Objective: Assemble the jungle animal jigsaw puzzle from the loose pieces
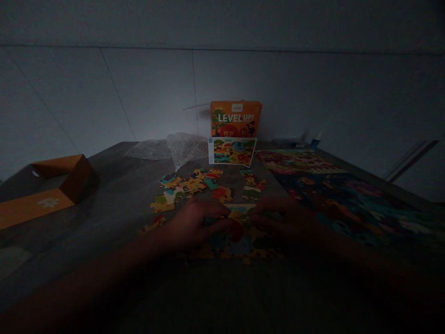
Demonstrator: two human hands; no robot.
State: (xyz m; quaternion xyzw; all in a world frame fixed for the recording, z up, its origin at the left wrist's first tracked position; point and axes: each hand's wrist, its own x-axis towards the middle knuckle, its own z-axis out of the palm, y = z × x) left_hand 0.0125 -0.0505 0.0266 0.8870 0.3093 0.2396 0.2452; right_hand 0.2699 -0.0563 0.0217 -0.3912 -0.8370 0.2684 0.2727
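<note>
A partly joined jigsaw puzzle (239,243) lies flat before me, its lower part lost in shadow. From the left, my left hand (196,221) reaches over it, thumb and forefinger closed on a puzzle piece (237,214) near the top edge. My right hand (278,215) is at the opposite side with curled fingers closed at the puzzle's pieces; dim light blurs their exact grip. Loose and joined puzzle pieces (194,183) lie beyond my left hand. A smaller group of pieces (252,191) lies beyond the right one.
A picture card (232,152) leans against an orange "LEVEL UP!" box (236,118) at the back. Crumpled clear plastic (187,147) is beside them. An orange open box part (71,183) stands left. A large colourful puzzle (333,195) covers the right side, near a small bottle (315,141).
</note>
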